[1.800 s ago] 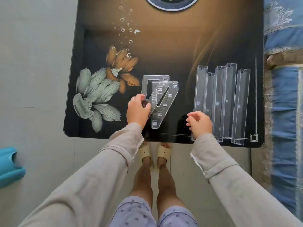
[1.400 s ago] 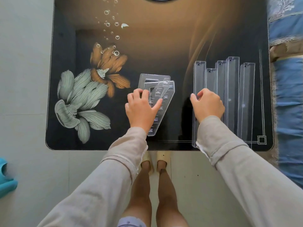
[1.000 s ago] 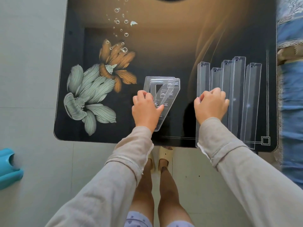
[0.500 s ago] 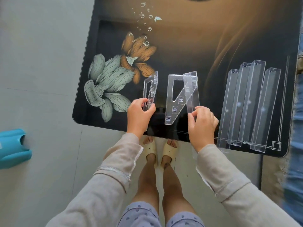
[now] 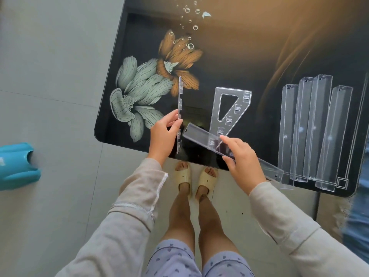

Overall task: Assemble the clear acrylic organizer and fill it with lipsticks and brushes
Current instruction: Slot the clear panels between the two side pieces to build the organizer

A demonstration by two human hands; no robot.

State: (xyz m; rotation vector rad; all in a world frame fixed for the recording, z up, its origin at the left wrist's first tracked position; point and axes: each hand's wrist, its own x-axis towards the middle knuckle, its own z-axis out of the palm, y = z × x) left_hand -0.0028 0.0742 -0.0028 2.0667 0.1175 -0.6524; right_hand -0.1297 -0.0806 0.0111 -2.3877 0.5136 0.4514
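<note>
My left hand pinches a clear acrylic side panel and holds it upright on its edge, so I see it edge-on. My right hand grips a long clear acrylic tray, held slanted, with its left end close to the upright panel. A second clear triangular side panel lies flat on the table between my hands. Several more long clear trays lie side by side at the right. No lipsticks or brushes are in view.
The dark glossy table carries a flower print at the left; its near edge runs just under my hands. A teal object sits on the grey floor at the left. Blue fabric borders the right side.
My left hand has turned its side panel fully on edge. My right hand has swung a long tray toward the left, slanted over the flat panel. The camera has shifted left.
</note>
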